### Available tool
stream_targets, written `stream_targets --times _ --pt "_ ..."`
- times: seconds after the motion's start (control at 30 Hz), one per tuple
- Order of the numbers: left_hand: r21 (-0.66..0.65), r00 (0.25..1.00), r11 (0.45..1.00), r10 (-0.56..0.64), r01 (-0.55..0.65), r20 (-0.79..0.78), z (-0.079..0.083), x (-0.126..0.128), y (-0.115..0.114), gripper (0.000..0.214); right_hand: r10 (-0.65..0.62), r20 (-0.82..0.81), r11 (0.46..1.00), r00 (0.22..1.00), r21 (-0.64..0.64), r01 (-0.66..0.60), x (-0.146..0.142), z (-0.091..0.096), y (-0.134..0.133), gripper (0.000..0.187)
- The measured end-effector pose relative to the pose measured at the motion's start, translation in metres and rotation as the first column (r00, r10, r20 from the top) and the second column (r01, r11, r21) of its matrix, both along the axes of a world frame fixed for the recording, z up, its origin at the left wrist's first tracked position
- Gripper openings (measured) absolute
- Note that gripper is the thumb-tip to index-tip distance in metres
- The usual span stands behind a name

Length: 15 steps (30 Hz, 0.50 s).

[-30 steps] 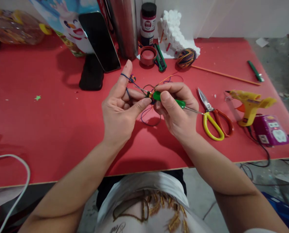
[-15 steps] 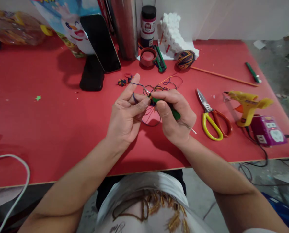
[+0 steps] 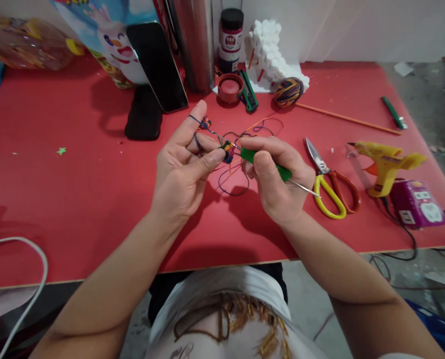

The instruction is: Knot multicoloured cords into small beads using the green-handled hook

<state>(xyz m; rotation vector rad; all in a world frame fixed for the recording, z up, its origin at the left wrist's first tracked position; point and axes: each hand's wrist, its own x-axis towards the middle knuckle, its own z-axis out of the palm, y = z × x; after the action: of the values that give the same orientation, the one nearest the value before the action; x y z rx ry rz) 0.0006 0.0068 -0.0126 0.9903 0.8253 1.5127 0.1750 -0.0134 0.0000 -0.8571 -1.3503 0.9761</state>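
My left hand [image 3: 185, 164] pinches a small multicoloured crochet piece [image 3: 228, 150] between thumb and fingers, its index finger raised with dark blue yarn looped round it. In my right hand [image 3: 282, 174] is a crochet hook [image 3: 266, 163] with a green handle, gripped like a pen. Its front end meets the piece and the yarn; a thin metal shaft sticks out behind toward the scissors. Loose yarn strands [image 3: 233, 193] lie on the table beneath both hands. Behind the left fingertips rests another small multicoloured yarn bit [image 3: 206, 122]. A yarn ball [image 3: 288, 92] sits farther back.
On the red table [image 3: 95, 209], scissors [image 3: 329, 182], a yellow glue gun [image 3: 387, 164] and a purple box [image 3: 417, 203] stand right. A phone [image 3: 157, 67], a metal flask [image 3: 194, 45], a green cutter [image 3: 248, 92] and a white model [image 3: 269, 50] are at the back.
My hands have drawn apart, the left moving left and the right moving right with the hook. More of the crochet piece now shows between them.
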Motion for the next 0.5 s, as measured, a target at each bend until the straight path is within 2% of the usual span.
stream_targets --times 0.17,0.27,0.4,0.47,0.5 --pt "0.011 0.997 1.0 -0.011 0.012 -0.07 -0.005 -0.011 0.004 0.074 0.021 -0.089 1.0 0.996 -0.001 -0.021 -0.001 0.003 0.002 0.016" --pt "0.019 0.995 0.999 -0.033 0.035 -0.091 -0.005 -0.015 0.005 0.07 0.005 -0.061 1.0 0.998 0.027 -0.003 0.0 0.005 0.003 0.016" --pt "0.035 0.997 0.999 -0.035 0.037 -0.066 0.003 -0.015 0.004 0.068 -0.021 0.029 0.997 0.999 0.072 0.019 0.005 0.006 0.006 0.018" --pt "0.042 1.0 0.999 -0.005 0.006 -0.003 0.01 -0.016 0.004 0.067 -0.022 0.041 0.989 0.999 0.147 0.016 0.008 0.004 0.01 0.019" --pt "0.028 0.999 0.999 -0.031 0.031 -0.005 0.012 -0.017 0.005 0.066 -0.016 0.039 0.982 0.999 0.19 0.008 0.009 0.003 0.012 0.019"
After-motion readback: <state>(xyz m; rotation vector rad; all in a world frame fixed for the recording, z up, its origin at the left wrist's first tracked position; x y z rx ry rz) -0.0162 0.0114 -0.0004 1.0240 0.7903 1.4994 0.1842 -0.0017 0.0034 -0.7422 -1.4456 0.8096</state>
